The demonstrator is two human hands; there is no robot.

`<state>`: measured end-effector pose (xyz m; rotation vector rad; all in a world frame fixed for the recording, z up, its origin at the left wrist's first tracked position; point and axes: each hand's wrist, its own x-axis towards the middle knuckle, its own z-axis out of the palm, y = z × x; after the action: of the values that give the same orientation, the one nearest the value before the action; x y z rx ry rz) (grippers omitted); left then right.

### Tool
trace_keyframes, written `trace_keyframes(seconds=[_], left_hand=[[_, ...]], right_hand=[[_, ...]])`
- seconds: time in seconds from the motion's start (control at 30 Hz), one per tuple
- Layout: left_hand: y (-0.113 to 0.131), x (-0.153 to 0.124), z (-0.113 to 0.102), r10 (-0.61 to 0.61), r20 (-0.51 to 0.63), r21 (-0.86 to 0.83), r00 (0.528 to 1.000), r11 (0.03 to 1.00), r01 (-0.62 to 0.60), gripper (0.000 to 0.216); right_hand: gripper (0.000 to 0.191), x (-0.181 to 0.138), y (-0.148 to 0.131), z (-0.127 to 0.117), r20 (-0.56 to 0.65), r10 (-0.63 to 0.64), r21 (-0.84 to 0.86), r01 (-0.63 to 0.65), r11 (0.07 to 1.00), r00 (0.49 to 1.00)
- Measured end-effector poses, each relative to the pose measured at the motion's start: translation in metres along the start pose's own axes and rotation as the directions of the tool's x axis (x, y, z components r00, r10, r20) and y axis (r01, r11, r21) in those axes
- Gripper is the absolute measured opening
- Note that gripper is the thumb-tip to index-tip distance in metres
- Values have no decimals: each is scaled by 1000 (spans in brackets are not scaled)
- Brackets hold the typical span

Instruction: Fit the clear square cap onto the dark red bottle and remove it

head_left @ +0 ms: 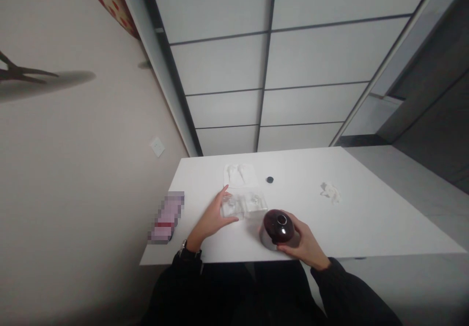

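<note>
My left hand (213, 214) is curved around the left side of a clear plastic box (245, 206), thumb on the near side and fingers on the far side. The box looks like two halves lying side by side, with small bumps inside that I cannot make out. Just to the right, a round container with a glossy dark red lid (274, 224) stands at the table's near edge, a ring-shaped knob on its top. Wrapped around its right side is my right hand (302, 240), with the thumb low and the fingers behind.
Behind the box, a white sheet (240, 175) with two pale shapes lies on the white table (308, 170). A small black disc (270, 179) is to its right. Farther right sits a crumpled tissue (330, 192). A blurred pink item (167, 217) lies at the left edge.
</note>
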<state>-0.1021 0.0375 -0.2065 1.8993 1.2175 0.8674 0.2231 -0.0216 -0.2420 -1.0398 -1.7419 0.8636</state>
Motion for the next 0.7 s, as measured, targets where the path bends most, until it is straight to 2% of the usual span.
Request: trace_keyframes(seconds=[0.23,0.43,0.7], left_hand=[[-8,1,4,10,-39,-34,999,999,-11,101],[-6,0,3,36,-53,4,998,999,-36,100],[-1,-2,2,43,-37,22,998,999,-42,98]], right_hand=[[75,-5,-9,-24,-98,28,-76,-36,996,995],[75,-6,0,-51,-135,17,-171,-40,984,991],[77,-3,8,-49,-155,60,-166,-85,982,986]])
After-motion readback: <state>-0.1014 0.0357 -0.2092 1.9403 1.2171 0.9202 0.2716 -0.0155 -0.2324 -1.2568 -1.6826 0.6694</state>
